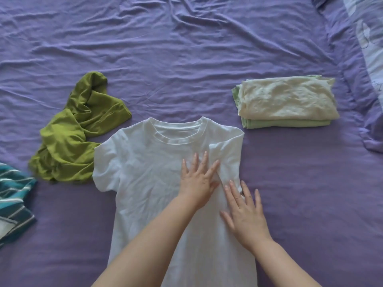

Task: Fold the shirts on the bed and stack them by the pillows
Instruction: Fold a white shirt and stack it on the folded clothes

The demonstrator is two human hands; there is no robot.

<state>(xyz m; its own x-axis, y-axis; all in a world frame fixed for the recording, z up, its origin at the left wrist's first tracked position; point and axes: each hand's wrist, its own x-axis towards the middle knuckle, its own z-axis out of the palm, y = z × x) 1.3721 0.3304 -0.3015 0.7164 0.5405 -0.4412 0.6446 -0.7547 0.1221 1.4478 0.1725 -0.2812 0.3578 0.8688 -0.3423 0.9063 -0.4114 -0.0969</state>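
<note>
Now | both hands (219, 195) flat, fingers straight | pressing white shirt (145, 172) beneath

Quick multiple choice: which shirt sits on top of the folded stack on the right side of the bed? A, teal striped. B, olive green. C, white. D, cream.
D: the cream shirt lies folded on top of a light green shirt, to the right of the white shirt.
</note>
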